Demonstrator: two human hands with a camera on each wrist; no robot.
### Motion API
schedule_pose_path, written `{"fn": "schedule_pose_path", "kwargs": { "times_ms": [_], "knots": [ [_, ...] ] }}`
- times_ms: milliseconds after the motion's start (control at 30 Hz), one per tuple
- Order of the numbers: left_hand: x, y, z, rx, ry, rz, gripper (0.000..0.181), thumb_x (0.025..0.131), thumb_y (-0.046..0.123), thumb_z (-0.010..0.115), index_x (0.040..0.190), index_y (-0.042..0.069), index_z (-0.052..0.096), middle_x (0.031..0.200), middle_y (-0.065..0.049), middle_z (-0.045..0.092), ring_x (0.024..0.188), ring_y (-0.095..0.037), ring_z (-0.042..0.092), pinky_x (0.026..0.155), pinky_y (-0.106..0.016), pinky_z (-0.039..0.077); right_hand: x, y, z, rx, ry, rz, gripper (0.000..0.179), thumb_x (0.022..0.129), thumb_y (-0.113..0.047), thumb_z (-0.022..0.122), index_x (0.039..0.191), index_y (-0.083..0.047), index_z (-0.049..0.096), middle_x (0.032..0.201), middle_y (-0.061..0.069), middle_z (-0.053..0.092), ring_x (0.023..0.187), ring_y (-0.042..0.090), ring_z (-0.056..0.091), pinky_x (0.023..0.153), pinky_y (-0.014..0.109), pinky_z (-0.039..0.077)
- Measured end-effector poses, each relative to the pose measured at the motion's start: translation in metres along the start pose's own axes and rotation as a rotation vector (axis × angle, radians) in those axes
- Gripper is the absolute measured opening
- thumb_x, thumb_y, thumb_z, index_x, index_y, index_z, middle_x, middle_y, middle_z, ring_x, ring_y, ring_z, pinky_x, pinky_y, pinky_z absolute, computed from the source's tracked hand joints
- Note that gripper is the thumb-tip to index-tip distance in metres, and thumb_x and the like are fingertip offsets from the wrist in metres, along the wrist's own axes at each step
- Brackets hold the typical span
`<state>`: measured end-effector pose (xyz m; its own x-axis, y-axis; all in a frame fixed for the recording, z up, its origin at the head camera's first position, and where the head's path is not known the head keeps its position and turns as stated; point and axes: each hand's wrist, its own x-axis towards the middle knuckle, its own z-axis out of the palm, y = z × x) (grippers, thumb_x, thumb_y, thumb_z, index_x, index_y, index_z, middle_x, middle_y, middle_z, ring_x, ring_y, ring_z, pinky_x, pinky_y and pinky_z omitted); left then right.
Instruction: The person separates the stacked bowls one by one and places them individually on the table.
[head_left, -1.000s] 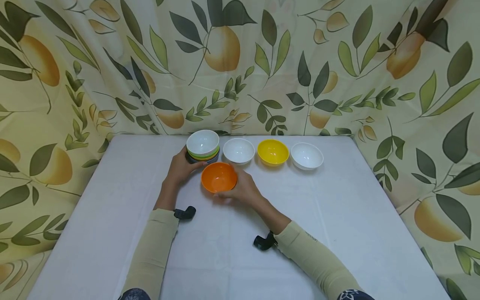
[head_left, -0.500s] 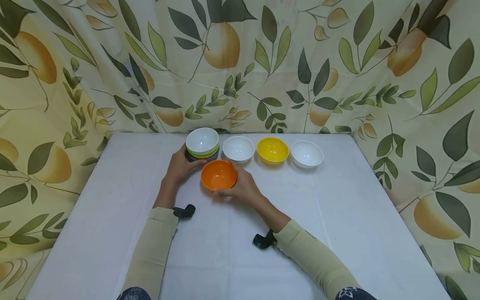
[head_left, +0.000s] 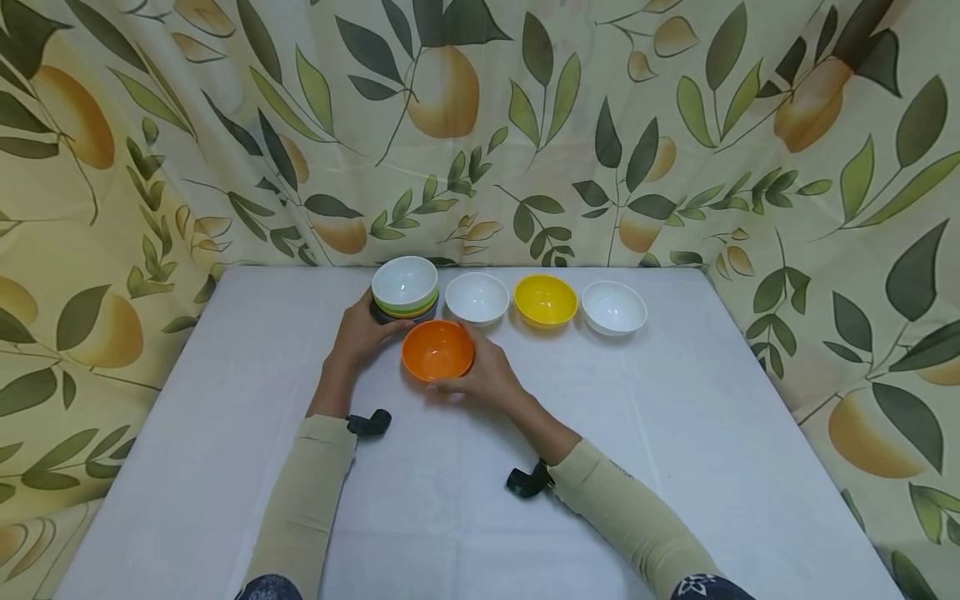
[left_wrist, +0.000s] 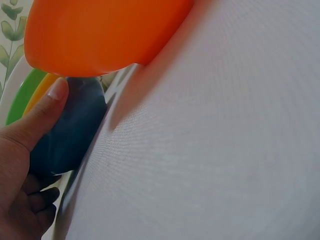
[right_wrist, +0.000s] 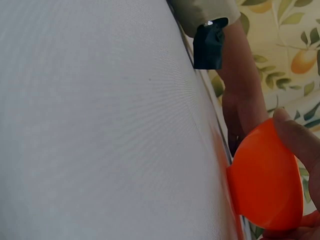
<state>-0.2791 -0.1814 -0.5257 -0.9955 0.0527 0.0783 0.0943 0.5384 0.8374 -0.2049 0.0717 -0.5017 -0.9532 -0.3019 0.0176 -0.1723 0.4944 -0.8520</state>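
At the back left of the table, my left hand [head_left: 360, 333] grips a stack of nested bowls. A white bowl [head_left: 405, 283] tops it, green and yellow-orange rims show beneath, and a dark blue-grey bowl [left_wrist: 75, 125] forms the bottom. The left thumb lies against that dark bowl in the left wrist view. My right hand [head_left: 491, 375] holds an orange bowl [head_left: 438, 352] by its right side, thumb near the front rim. It is upright, just in front of the stack. In the right wrist view the orange bowl [right_wrist: 267, 177] is close to the tablecloth; whether it touches is unclear.
Right of the stack, a white bowl [head_left: 477, 298], a yellow bowl [head_left: 546, 302] and another white bowl [head_left: 613, 308] stand in a row along the back edge. A white cloth covers the table [head_left: 450, 500]. Behind hangs a fruit-and-leaf patterned curtain [head_left: 480, 200].
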Motion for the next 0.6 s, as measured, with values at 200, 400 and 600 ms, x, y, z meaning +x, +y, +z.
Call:
{"fn": "schedule_pose_path", "kwargs": {
  "times_ms": [200,400,600],
  "knots": [
    [0.0014,-0.001,0.0008,0.0,0.0,0.004,0.108,0.08,0.044,0.093,0.164,0.01,0.034,0.159,-0.016,0.048,0.149,-0.035,0.04,0.125,-0.053,0.027,-0.0005,-0.0001,-0.002,0.004,0.001,-0.005,0.116,0.072,-0.034,0.1,0.162,-0.004,0.034,0.151,0.009,0.056,0.131,0.027,0.057,0.108,0.044,0.053],
    [0.0017,-0.0001,0.0014,0.005,-0.004,-0.011,0.109,0.08,0.045,0.093,0.164,0.011,0.033,0.16,-0.015,0.047,0.149,-0.034,0.04,0.125,-0.054,0.027,-0.0012,-0.001,-0.0043,-0.001,0.008,-0.003,0.111,0.072,-0.03,0.1,0.161,-0.004,0.038,0.149,0.008,0.057,0.131,0.026,0.056,0.107,0.044,0.053],
    [0.0002,0.0012,0.0009,0.005,-0.004,-0.019,0.109,0.08,0.044,0.093,0.165,0.011,0.032,0.161,-0.015,0.046,0.149,-0.035,0.039,0.125,-0.054,0.027,-0.0039,-0.005,-0.0087,-0.018,0.008,0.005,0.107,0.073,-0.03,0.099,0.159,-0.004,0.041,0.15,0.009,0.057,0.134,0.027,0.054,0.11,0.046,0.051]
  ]
}}
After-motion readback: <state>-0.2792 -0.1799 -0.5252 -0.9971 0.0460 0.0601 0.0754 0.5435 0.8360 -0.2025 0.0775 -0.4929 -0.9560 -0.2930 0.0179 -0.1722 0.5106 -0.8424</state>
